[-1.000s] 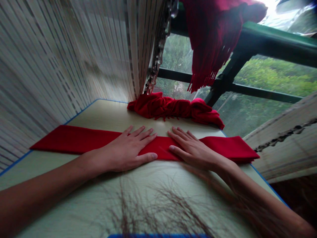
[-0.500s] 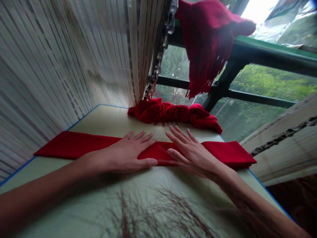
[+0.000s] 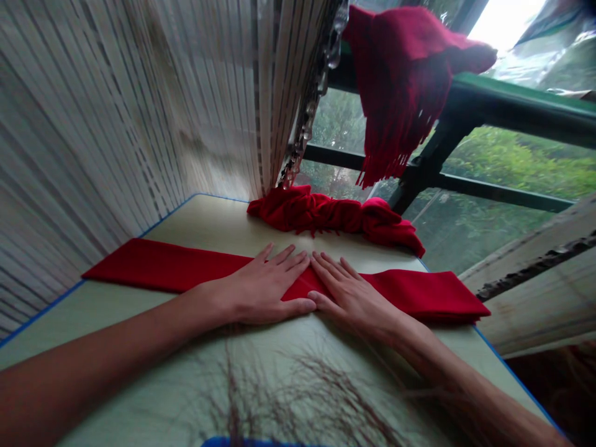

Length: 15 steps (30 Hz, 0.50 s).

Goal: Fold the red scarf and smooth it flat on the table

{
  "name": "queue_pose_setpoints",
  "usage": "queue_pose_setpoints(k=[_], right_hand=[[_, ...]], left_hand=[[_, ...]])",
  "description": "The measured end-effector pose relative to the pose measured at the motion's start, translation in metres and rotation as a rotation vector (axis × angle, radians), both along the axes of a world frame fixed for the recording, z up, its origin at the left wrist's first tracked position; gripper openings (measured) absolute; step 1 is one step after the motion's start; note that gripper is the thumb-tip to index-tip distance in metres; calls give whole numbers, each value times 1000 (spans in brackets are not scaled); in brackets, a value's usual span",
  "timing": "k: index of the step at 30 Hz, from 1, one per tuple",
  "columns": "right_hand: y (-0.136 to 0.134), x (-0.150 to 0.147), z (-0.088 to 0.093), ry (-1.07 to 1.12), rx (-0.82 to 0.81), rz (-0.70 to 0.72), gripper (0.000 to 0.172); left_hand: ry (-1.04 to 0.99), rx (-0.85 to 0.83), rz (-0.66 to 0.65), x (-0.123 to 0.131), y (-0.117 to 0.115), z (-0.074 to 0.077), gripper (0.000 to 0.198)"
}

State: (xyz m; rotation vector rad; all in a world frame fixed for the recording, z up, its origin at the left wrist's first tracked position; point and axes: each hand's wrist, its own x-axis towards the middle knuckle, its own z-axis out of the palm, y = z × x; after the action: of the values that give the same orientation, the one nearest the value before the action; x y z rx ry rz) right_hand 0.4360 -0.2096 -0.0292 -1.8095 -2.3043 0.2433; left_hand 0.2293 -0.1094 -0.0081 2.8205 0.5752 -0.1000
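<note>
A long folded red scarf [image 3: 153,268] lies flat across the pale table [image 3: 209,223], reaching from the left edge to the right edge. My left hand [image 3: 261,292] lies flat and open on the scarf's middle. Beside it my right hand [image 3: 351,298] also lies flat and open on the scarf, fingers stretched forward. The two hands nearly touch at the fingertips and thumbs. Nothing is held in either hand.
A second red scarf [image 3: 326,214] lies bunched at the table's far edge. A third fringed red scarf [image 3: 400,81] hangs over a green window rail [image 3: 521,105]. A bamboo blind [image 3: 116,112] stands close on the left. Loose strands of hair hang in the foreground.
My hands have drawn together along the scarf until they almost meet at its middle. The right hand, lifted slightly half a second ago, now lies flat again.
</note>
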Motion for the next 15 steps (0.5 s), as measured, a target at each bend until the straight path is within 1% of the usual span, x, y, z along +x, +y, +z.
queue_pose_setpoints(k=[6,12,15], right_hand=[[-1,-2,5,-10,-35,-4,83],[0,0,1,37,-8,-23,82],[-1,3,2,41,-15,-24,82]], left_hand=[[26,6,19,-2,0,0,90],[7,24,11,0,1,-2,91],[-4,18,2,-2,2,-4,91]])
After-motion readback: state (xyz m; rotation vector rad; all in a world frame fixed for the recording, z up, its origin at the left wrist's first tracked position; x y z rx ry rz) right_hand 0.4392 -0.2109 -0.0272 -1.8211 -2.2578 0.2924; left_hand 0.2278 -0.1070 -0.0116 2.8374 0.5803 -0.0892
